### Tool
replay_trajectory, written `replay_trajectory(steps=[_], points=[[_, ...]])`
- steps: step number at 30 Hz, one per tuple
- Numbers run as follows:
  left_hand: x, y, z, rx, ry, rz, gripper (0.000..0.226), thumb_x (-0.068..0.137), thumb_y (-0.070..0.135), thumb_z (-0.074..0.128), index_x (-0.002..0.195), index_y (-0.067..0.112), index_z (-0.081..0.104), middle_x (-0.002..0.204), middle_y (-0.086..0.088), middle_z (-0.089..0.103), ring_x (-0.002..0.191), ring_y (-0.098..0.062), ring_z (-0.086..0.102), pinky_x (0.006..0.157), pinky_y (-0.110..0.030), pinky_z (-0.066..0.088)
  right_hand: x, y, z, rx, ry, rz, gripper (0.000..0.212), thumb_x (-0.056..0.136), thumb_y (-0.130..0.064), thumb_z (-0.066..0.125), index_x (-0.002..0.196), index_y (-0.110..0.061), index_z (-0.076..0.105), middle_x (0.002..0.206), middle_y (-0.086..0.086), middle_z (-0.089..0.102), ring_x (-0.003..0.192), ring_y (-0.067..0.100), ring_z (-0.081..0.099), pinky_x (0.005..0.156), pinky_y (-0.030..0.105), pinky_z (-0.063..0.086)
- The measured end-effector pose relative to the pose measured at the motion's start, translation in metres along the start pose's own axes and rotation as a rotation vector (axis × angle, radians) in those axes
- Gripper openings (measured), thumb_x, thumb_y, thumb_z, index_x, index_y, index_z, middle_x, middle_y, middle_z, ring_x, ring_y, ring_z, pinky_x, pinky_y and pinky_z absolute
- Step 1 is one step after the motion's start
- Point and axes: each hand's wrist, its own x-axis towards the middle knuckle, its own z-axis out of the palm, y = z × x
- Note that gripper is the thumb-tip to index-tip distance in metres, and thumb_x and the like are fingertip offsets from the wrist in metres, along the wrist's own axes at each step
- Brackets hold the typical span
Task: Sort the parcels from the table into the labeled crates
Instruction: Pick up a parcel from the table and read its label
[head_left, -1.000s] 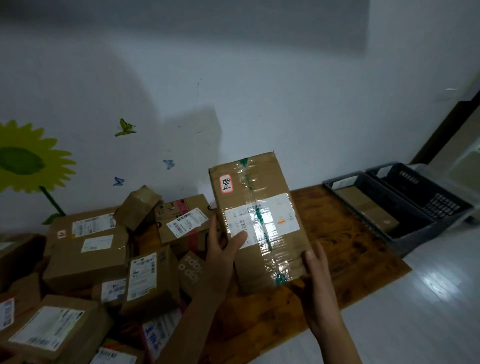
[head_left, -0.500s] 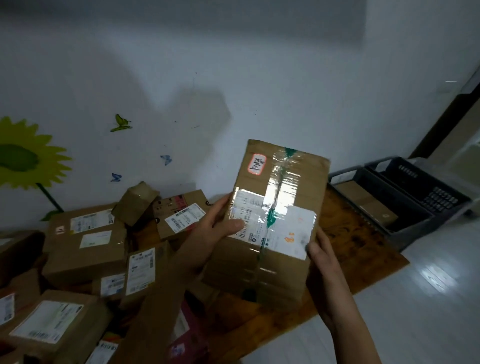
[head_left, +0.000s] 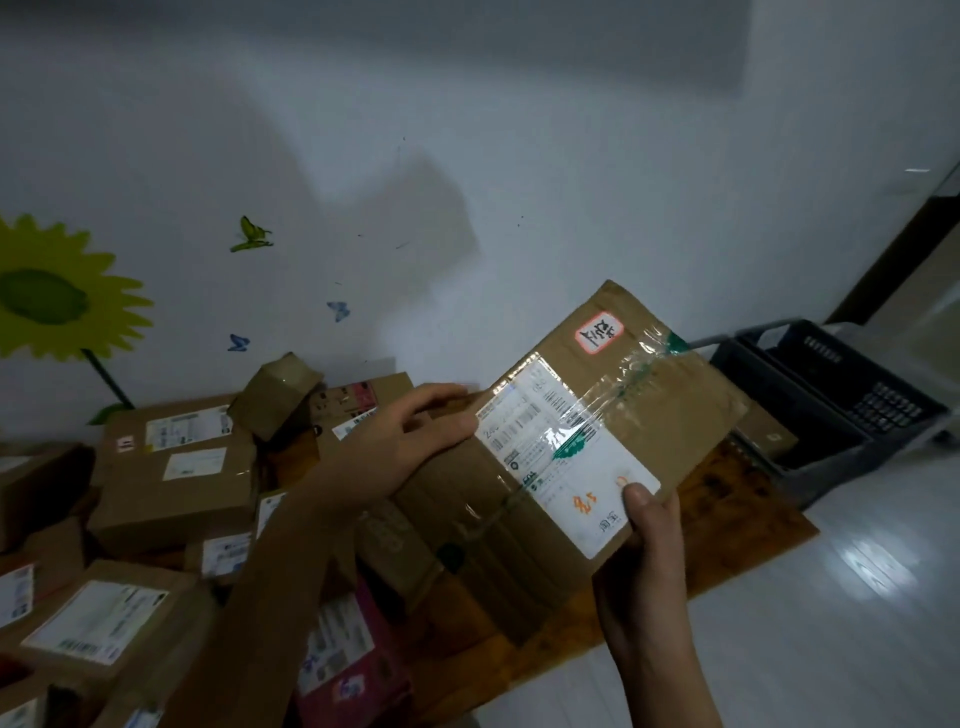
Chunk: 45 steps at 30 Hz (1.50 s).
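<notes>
Held tilted over the table's right edge, the parcel (head_left: 566, 467) could slip, since left hand (head_left: 400, 447) and right hand (head_left: 649, 551) pinch only its edges.

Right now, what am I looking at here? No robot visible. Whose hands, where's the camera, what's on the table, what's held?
There is no machine: a person wears a wide-angle camera on the head, looking forward and down, so you see their own arms. Both hands hold one taped cardboard parcel tilted above the table: the left hand grips its left edge, the right hand pinches its near corner, thumb on the white shipping label. A heap of other parcels lies on the wooden table. The dark crates sit at the table's far right end.
</notes>
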Motion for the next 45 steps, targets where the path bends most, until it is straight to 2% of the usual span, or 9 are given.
replay_trajectory(steps=[3, 8, 12, 14, 17, 21, 24, 30, 45], points=[[-0.014, -0.002, 0.018, -0.04, 0.225, -0.043, 0.072, 0.064, 0.077, 0.066, 0.127, 0.044, 0.056, 0.129, 0.005, 0.059, 0.108, -0.016, 0.064, 0.09, -0.041, 0.058, -0.003, 0.004, 0.004, 0.068, 0.096, -0.035, 0.108, 0.066, -0.03, 0.082, 0.158, -0.024, 0.026, 0.125, 0.004, 0.068, 0.096, 0.017, 0.075, 0.087, 0.043, 0.056], [-0.027, -0.012, 0.069, -0.463, 0.44, -0.056, 0.06, 0.087, 0.03, 0.068, 0.141, 0.015, 0.046, 0.104, 0.012, 0.06, 0.078, 0.01, 0.066, 0.062, -0.004, 0.049, -0.006, 0.018, 0.016, 0.151, 0.187, -0.016, 0.091, 0.074, -0.029, 0.068, 0.157, -0.02, 0.031, 0.145, 0.012, 0.056, 0.096, 0.018, 0.073, 0.071, 0.032, 0.064], [-0.024, -0.023, 0.062, -0.726, 0.387, -0.117, 0.077, 0.072, 0.038, 0.079, 0.142, 0.025, 0.049, 0.12, -0.005, 0.069, 0.096, -0.018, 0.073, 0.072, -0.03, 0.061, 0.001, 0.025, 0.004, -0.038, 0.132, 0.022, 0.108, 0.058, -0.051, 0.088, 0.152, -0.031, 0.039, 0.143, 0.006, 0.058, 0.112, 0.025, 0.07, 0.085, 0.043, 0.06], [-0.019, -0.025, 0.049, -0.679, 0.382, -0.084, 0.066, 0.076, 0.034, 0.078, 0.136, 0.027, 0.052, 0.122, -0.007, 0.07, 0.103, -0.026, 0.072, 0.086, -0.047, 0.059, 0.007, 0.013, -0.007, -0.115, 0.198, -0.011, 0.128, 0.044, -0.077, 0.085, 0.154, -0.035, 0.036, 0.149, 0.004, 0.054, 0.129, 0.032, 0.058, 0.102, 0.057, 0.049], [-0.015, -0.025, 0.021, -0.616, 0.357, -0.047, 0.062, 0.076, 0.027, 0.074, 0.135, 0.027, 0.053, 0.117, -0.008, 0.071, 0.099, -0.026, 0.073, 0.078, -0.039, 0.061, 0.02, -0.022, -0.026, -0.137, 0.212, -0.083, 0.113, 0.06, -0.086, 0.071, 0.154, -0.033, 0.037, 0.143, 0.004, 0.059, 0.128, 0.03, 0.06, 0.095, 0.054, 0.052], [-0.011, -0.022, 0.001, -0.502, 0.219, -0.009, 0.05, 0.076, 0.024, 0.073, 0.122, 0.034, 0.058, 0.109, 0.0, 0.075, 0.1, -0.023, 0.073, 0.077, -0.032, 0.06, 0.022, -0.057, -0.028, -0.342, -0.093, -0.04, 0.075, 0.079, -0.072, 0.062, 0.144, -0.036, 0.051, 0.135, 0.001, 0.066, 0.118, 0.028, 0.067, 0.076, 0.044, 0.062], [-0.012, -0.015, 0.003, -0.406, 0.221, 0.004, 0.06, 0.074, 0.033, 0.07, 0.131, 0.036, 0.053, 0.115, 0.003, 0.071, 0.1, -0.014, 0.072, 0.079, -0.026, 0.059, 0.016, -0.053, -0.026, -0.348, -0.19, 0.014, 0.056, 0.083, -0.043, 0.064, 0.138, -0.035, 0.057, 0.129, 0.006, 0.069, 0.114, 0.033, 0.069, 0.084, 0.049, 0.059], [-0.013, -0.006, 0.014, 0.124, 0.443, -0.007, 0.068, 0.083, 0.052, 0.072, 0.139, 0.032, 0.039, 0.099, 0.029, 0.05, 0.087, 0.007, 0.052, 0.074, -0.015, 0.04, 0.008, -0.041, -0.02, -0.34, -0.167, -0.047, 0.047, 0.089, -0.026, 0.064, 0.136, -0.026, 0.06, 0.124, 0.007, 0.072, 0.111, 0.031, 0.07, 0.08, 0.043, 0.059], [-0.009, 0.0, 0.014, 0.21, 0.471, -0.119, 0.087, 0.061, 0.075, 0.068, 0.125, 0.02, 0.047, 0.102, 0.015, 0.058, 0.105, -0.017, 0.06, 0.093, -0.036, 0.05, 0.0, -0.033, -0.017, -0.388, -0.121, -0.15, 0.056, 0.083, -0.03, 0.062, 0.139, -0.028, 0.058, 0.127, 0.002, 0.07, 0.114, 0.027, 0.068, 0.086, 0.046, 0.054]])
